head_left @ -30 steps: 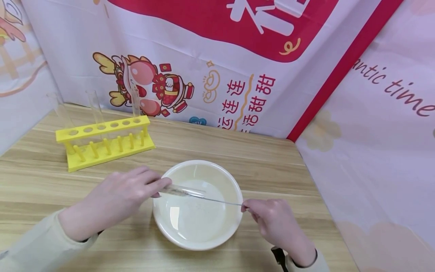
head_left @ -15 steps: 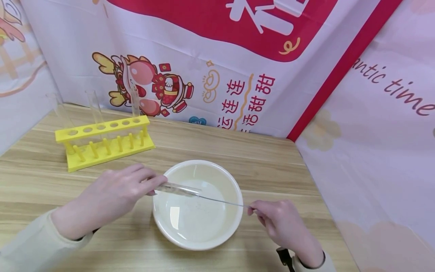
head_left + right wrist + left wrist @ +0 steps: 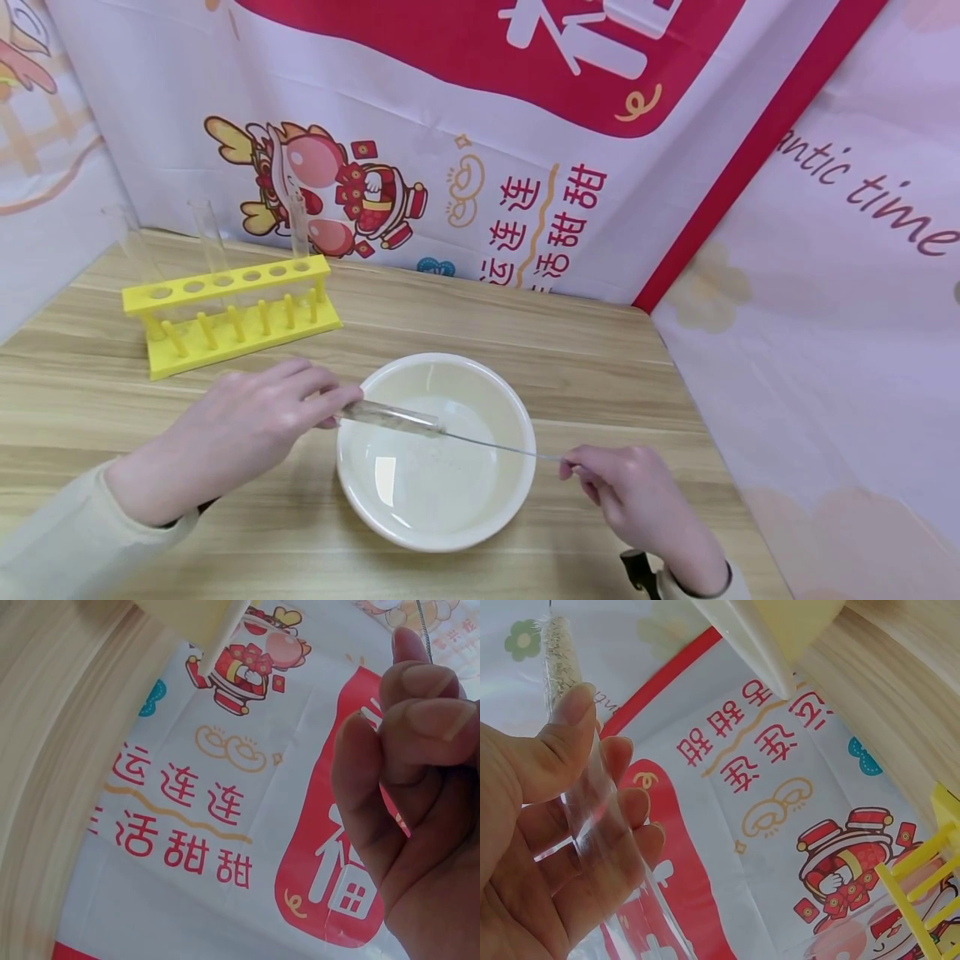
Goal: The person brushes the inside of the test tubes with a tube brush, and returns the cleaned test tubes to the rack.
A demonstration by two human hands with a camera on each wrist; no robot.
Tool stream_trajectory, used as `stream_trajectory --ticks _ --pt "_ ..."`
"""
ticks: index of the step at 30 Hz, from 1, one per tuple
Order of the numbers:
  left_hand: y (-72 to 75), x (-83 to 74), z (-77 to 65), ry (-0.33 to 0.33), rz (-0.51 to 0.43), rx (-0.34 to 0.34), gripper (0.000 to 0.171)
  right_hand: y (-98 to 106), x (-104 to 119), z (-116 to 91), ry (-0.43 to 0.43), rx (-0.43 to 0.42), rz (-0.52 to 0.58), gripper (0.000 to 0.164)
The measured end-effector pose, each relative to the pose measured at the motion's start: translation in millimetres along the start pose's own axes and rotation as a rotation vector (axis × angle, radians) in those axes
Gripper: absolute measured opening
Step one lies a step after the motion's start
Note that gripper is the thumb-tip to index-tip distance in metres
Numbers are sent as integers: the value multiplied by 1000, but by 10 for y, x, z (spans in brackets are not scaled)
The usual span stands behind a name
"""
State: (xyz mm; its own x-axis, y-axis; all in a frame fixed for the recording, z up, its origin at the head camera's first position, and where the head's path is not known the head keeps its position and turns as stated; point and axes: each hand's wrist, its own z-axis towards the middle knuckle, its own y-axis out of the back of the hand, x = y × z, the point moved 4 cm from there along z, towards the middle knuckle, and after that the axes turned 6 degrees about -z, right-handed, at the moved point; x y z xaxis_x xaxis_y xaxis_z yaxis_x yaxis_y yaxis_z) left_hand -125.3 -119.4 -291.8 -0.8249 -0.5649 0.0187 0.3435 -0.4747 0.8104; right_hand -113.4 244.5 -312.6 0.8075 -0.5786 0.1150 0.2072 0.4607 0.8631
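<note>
My left hand grips a clear glass test tube, which lies nearly level over a cream basin, its mouth turned right. White bristles of a test tube brush fill the mouth end, as the left wrist view shows. From there a thin wire handle runs right across the basin. Its end is pinched by my right hand, just outside the rim. In the right wrist view curled fingers hide most of the handle, and only a bit of wire shows.
Behind my left hand stands a yellow test tube rack. Three clear test tubes rise from it, the right one closest to the basin. A printed cloth hangs along the back edge of the wooden table.
My right hand has moved right, drawing the brush handle further out of the test tube. The left hand and tube have shifted slightly left. The basin and rack stay put.
</note>
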Motion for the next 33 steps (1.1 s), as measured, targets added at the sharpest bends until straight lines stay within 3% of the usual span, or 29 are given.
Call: stream_trajectory --ticks 11,16,18,21,26,29,33 --pt "4 14 -4 6 14 2 45 11 -46 -75 15 -14 17 48" --pt "6 16 -4 3 18 -1 43 9 -34 -90 21 -43 -54 30" --pt "7 23 -4 3 20 0 43 17 -12 -83 54 -108 -135 23" --pt "3 42 -7 8 15 7 45 34 40 -55 123 -234 -323 31" --pt "-8 56 -27 3 -20 15 47 79 145 -13 273 -433 -596 25" --pt "-14 44 -37 -7 -38 23 46 89 198 5 334 -486 -651 26" --pt "-10 19 -38 -11 -42 29 48 62 255 45 347 -511 -635 29"
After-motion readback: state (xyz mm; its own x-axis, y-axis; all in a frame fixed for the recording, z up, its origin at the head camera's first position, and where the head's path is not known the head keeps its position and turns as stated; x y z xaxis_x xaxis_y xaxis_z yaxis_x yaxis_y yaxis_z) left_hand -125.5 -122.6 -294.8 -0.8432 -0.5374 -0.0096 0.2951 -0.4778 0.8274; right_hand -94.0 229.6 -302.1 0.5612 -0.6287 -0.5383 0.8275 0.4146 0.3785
